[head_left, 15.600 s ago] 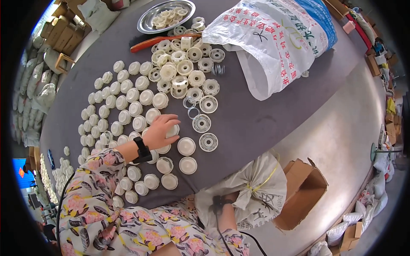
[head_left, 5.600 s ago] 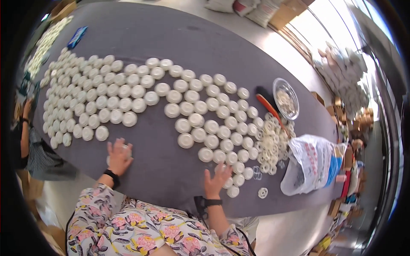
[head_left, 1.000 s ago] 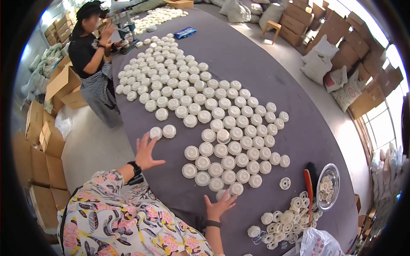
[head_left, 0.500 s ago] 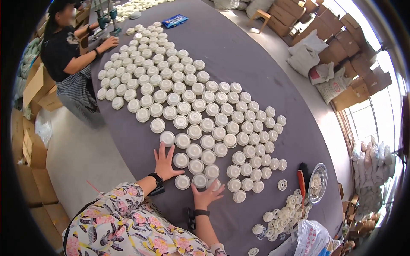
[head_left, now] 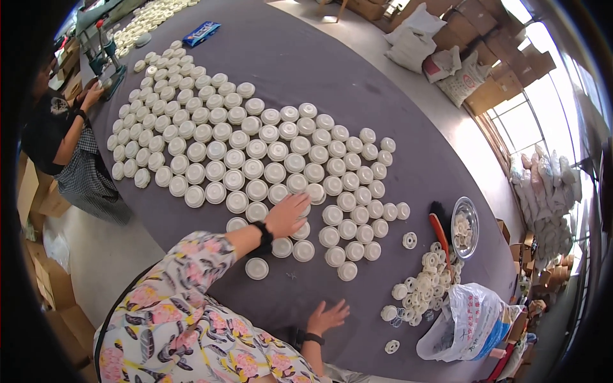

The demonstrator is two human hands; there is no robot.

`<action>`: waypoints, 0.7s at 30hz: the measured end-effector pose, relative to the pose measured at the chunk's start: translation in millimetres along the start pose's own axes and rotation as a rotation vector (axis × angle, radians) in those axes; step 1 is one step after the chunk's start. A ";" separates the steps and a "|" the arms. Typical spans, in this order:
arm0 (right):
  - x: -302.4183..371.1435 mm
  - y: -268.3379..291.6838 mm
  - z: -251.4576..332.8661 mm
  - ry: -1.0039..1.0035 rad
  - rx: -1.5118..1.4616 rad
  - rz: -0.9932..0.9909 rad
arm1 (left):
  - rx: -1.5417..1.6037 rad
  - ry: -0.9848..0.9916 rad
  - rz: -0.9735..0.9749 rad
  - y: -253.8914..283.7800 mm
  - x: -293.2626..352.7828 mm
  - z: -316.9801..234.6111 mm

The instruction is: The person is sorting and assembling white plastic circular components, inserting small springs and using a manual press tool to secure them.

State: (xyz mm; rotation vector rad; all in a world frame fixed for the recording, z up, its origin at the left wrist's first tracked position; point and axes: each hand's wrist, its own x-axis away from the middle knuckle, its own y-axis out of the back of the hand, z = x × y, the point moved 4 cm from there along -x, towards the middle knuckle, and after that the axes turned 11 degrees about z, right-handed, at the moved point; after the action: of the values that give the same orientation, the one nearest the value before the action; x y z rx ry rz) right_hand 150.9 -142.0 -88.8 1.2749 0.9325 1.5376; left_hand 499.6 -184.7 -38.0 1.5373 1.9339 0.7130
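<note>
My left hand (head_left: 287,216) reaches over the near part of a wide group of white round lids (head_left: 257,149). Its fingers are stretched out, and the tips touch the edge of one lid (head_left: 315,193). The thumb and a few lids beneath the palm are partly hidden. Nearer to me, my right hand (head_left: 327,317) hovers at the table's near side, empty, with its fingers apart. A single lid (head_left: 257,269) lies a little apart from the group, below my left wrist.
On the right lie a heap of white rings (head_left: 421,287), a red-handled brush (head_left: 440,233), a metal bowl (head_left: 473,237) and a plastic bag (head_left: 466,322). A co-worker (head_left: 60,134) works at a hand press (head_left: 102,54) at far left. A blue packet (head_left: 202,33) lies on the grey table (head_left: 357,76).
My left hand has moved right, across the lids. My right hand has left the near lids and drawn back toward the table's near side. The whole view has shifted right.
</note>
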 end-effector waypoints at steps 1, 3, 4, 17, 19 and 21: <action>2.5 -0.4 -16.3 -0.008 -0.008 -0.003 | -0.109 0.020 0.028 -12.0 -20.1 5.4; 3.9 0.5 -37.3 0.006 0.139 0.060 | -0.235 0.045 0.055 -21.6 -42.2 13.9; 1.6 0.1 -38.1 0.009 0.135 0.045 | -0.335 0.054 0.136 -30.3 -50.8 17.4; -15.6 22.3 -80.5 0.208 -0.099 0.060 | -0.605 0.158 0.347 -46.0 -98.4 -20.3; -22.5 59.7 -112.6 0.364 -0.486 -0.046 | -0.501 -0.062 0.068 -47.4 -103.7 -69.6; -32.6 99.1 -169.3 0.203 -0.347 -0.262 | -0.332 -0.178 0.134 -87.1 -124.2 -113.0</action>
State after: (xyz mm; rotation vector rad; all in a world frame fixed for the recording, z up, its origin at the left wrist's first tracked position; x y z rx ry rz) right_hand -30.7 -204.1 -36.8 0.7321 0.8735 1.5549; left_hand 382.9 -330.5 -8.0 1.4754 1.5071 0.8731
